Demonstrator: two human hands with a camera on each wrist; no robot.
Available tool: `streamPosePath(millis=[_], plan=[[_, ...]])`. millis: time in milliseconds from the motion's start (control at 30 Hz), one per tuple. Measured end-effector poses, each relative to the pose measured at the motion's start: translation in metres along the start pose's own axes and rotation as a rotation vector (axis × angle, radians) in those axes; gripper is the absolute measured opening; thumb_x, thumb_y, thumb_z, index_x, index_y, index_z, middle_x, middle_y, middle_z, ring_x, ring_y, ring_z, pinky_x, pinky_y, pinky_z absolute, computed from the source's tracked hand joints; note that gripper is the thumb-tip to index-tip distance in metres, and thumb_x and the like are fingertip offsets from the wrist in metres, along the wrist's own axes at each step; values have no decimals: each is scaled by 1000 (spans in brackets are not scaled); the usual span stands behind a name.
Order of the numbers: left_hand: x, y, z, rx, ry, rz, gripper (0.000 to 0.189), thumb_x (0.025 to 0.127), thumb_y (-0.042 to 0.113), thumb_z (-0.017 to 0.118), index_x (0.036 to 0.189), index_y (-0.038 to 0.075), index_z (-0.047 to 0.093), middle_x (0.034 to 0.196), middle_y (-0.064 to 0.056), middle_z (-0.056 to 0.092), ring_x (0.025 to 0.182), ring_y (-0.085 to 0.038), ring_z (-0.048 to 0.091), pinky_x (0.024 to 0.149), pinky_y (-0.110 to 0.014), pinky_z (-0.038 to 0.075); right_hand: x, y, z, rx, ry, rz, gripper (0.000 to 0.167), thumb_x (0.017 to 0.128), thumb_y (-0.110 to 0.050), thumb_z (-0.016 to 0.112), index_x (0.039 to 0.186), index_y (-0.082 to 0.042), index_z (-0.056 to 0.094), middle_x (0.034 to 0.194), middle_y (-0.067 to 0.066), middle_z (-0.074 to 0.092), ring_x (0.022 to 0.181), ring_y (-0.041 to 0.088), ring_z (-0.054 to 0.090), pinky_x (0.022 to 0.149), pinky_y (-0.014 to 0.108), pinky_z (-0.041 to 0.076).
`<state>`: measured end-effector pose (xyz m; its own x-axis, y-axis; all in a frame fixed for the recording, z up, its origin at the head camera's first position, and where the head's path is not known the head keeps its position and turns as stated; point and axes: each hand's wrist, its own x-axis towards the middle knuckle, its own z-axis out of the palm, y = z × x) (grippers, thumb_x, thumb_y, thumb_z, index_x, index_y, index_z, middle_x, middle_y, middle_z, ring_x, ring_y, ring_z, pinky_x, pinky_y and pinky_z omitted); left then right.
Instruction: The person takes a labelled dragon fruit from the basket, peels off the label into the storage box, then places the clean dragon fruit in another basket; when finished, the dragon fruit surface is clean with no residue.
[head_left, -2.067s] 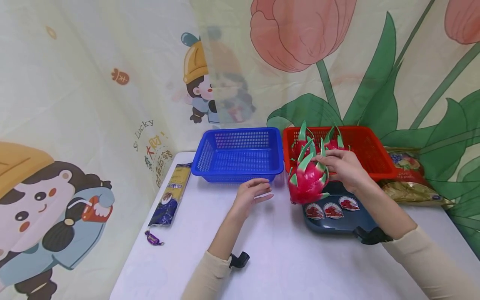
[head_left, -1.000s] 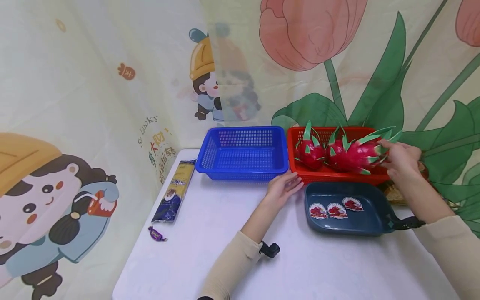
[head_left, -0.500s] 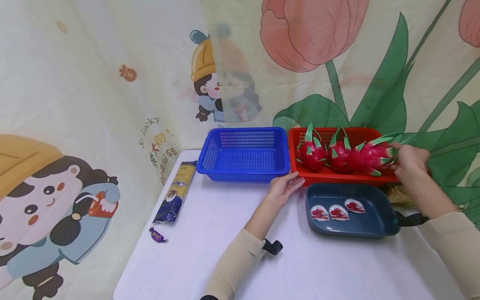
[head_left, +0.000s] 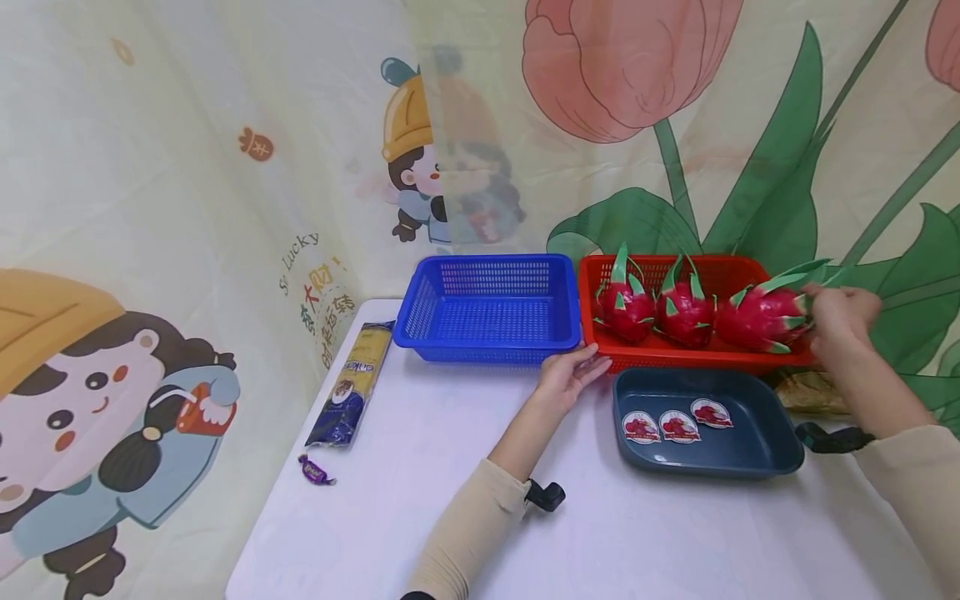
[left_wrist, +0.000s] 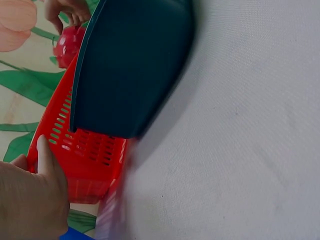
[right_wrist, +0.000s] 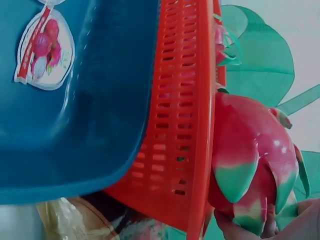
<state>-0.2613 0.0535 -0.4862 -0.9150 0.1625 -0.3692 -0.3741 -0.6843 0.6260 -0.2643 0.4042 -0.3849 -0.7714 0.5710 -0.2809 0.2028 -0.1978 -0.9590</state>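
Observation:
In the head view three dragon fruits lie in a row in the red basket (head_left: 660, 361): the left one (head_left: 626, 310), the middle one (head_left: 685, 312) and the right one (head_left: 761, 319). My right hand (head_left: 843, 321) grips the right dragon fruit at its green leafy end; its fingertips curl around that end in the right wrist view, where the fruit (right_wrist: 247, 145) shows large beside the rim. At the basket's front left corner, my left hand (head_left: 567, 375) pinches the rim. The left wrist view shows one digit of this hand (left_wrist: 32, 195) against the outer wall, another beyond the rim.
A blue basket (head_left: 487, 354) stands directly left of the red one. In front sits a dark blue tray (head_left: 738, 433) bearing three dragon fruit stickers (head_left: 678, 427). A noodle-like packet (head_left: 352, 383) and purple candy (head_left: 316, 471) lie left; a gold bag (head_left: 813, 393) is partly hidden right.
My right hand has carried the dragon fruit from over the tray to the red basket's right end, sliding it away from the middle one. My left hand has moved right to the basket's corner.

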Motion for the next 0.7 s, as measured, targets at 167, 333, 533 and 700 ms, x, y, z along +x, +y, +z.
streamPosePath(millis=[167, 333, 533, 700], plan=[[1, 0, 0, -1, 7, 2, 10, 97, -6, 67, 105, -1, 67, 139, -32, 60, 123, -48, 62, 99, -52, 55, 3, 0, 4, -141, -27, -37, 36, 101, -24, 62, 133, -24, 43, 117, -18, 45, 93, 3, 43, 65, 16, 46], [2, -1, 0, 2, 18, 4, 12, 97, -6, 67, 108, -2, 68, 140, -33, 59, 122, -48, 63, 99, -52, 55, 3, 9, 15, -456, -56, -173, 44, 101, -42, 62, 131, -13, 48, 111, -5, 43, 82, 7, 50, 61, 22, 49], [0, -1, 2, 3, 28, 2, 12, 96, -6, 68, 108, -2, 69, 136, -31, 62, 123, -48, 62, 98, -52, 56, 5, 22, 33, -752, -84, -384, 52, 101, -41, 62, 115, 9, 62, 81, 6, 61, 87, 35, 55, 52, 36, 49], [-1, -1, 2, 4, 30, 6, 13, 96, -6, 68, 108, -2, 69, 137, -32, 62, 125, -49, 60, 97, -51, 56, 9, 29, 38, -805, -92, -408, 58, 101, -41, 59, 120, 14, 65, 92, 20, 64, 97, 46, 52, 52, 35, 47]])
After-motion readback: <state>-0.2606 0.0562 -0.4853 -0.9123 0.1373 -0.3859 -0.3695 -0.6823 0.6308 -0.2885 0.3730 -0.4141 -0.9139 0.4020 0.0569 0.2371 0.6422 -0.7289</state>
